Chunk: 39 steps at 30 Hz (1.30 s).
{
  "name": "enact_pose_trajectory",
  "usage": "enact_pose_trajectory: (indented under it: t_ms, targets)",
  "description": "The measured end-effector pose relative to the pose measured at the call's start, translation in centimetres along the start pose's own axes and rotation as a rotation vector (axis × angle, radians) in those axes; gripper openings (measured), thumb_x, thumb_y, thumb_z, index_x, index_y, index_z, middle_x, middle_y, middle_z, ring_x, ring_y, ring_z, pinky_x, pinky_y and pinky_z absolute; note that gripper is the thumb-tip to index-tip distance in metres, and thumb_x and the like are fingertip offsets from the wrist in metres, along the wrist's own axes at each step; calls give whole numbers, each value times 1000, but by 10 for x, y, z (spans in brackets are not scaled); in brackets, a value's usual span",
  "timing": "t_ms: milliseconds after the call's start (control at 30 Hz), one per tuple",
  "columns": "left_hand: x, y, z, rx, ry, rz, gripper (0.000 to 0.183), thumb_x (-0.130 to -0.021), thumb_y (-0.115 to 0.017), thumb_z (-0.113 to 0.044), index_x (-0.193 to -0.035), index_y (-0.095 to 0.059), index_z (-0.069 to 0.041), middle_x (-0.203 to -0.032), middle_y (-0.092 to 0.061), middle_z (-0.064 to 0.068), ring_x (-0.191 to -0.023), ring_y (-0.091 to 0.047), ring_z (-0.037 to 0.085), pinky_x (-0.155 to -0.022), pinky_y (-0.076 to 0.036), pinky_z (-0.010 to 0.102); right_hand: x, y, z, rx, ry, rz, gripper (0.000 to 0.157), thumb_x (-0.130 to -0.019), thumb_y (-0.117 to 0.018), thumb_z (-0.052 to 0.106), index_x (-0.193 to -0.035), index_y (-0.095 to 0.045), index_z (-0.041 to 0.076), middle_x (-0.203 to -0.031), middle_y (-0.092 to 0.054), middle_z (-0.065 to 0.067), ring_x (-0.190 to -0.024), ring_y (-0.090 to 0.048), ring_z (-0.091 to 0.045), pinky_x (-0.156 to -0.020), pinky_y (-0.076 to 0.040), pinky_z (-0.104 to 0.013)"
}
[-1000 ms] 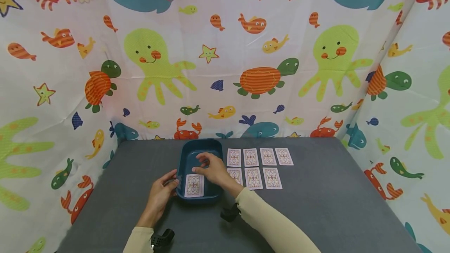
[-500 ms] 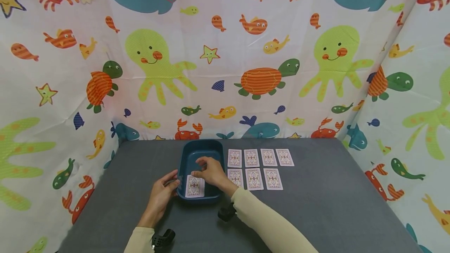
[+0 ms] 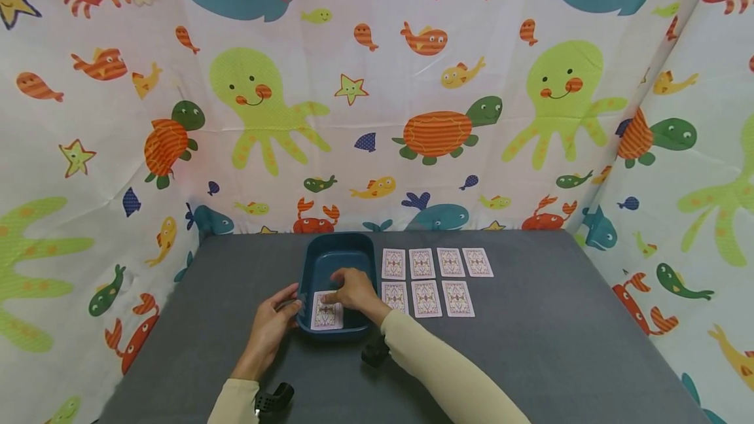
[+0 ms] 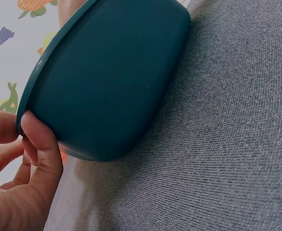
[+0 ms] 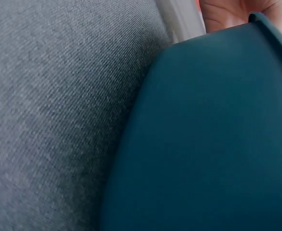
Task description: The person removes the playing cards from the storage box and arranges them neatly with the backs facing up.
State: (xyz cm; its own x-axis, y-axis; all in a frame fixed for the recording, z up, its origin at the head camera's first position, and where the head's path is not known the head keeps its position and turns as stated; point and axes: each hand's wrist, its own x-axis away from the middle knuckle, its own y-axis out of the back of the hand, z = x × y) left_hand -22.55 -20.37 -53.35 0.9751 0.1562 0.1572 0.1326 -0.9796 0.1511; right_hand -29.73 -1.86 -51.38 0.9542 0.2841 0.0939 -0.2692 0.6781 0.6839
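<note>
A dark teal plastic tray (image 3: 337,267) sits on the grey table, its long side running away from me. At its left edge my left hand (image 3: 266,331) pinches the rim; in the left wrist view the thumb (image 4: 44,144) presses the outer wall of the tray (image 4: 107,82). Inside the near end lies a pile of playing cards (image 3: 325,319), patterned backs up. Over the tray reaches my right hand (image 3: 355,293), with its fingers slightly bent and the thumb tip right at the pile's top edge. The right wrist view shows mostly the tray's outer wall (image 5: 208,130).
Right of the tray, face-down cards lie in two rows: several in the far row (image 3: 449,263) and three in the near row (image 3: 427,299). One near-row card (image 3: 394,296) lies close to the tray's right rim. A sea-animal curtain (image 3: 365,129) hangs behind the grey table (image 3: 548,332).
My right hand has come down a little and closer to me, its thumb now overlapping the top card of the pile. The left hand stays on the tray rim.
</note>
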Motion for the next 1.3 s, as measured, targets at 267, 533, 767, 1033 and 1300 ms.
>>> enact_pose_trajectory:
  t_ms: [267,533,767,1033,1300]
  targets:
    - [0,0,-1,2,2,-3,45,-98,-57,-11,-142,-51,-11,-138,-50,15,-102,-54,20,-74,-51,29,-5,-5,-4,35,-17,28,48,-69,-89,25,-109,-71,8,-99,-68,-7,-88,-60,-20,-78,-52,-38]
    - [1,-1,-1,2,14,-1,44,-98,-57,-11,-142,-52,-12,-138,-50,14,-104,-54,23,-73,-50,27,-3,-7,-4,113,3,27,48,-63,-93,25,-102,-71,7,-98,-65,-5,-90,-56,-18,-83,-49,-35]
    - [1,0,-2,-3,13,2,44,-98,-56,-12,-142,-52,-13,-137,-50,13,-108,-53,25,-76,-51,29,-1,-6,-2,134,34,36,41,-64,-92,21,-93,-67,7,-90,-54,-3,-84,-48,-17,-76,-42,-31]
    - [2,-1,-3,-3,5,1,44,-97,-57,-12,-142,-52,-12,-137,-50,13,-104,-55,21,-77,-52,30,-4,-5,-3,-24,52,-5,31,-72,-86,11,-94,-64,9,-79,-57,-1,-72,-52,-14,-60,-42,-26]
    - [1,-1,-2,23,8,2,44,-98,-56,-11,-142,-51,-12,-136,-51,14,-111,-54,28,-74,-52,27,-3,-3,-3,-126,53,-83,15,-84,-76,13,-98,-71,9,-81,-63,-2,-68,-56,-13,-56,-48,-25]
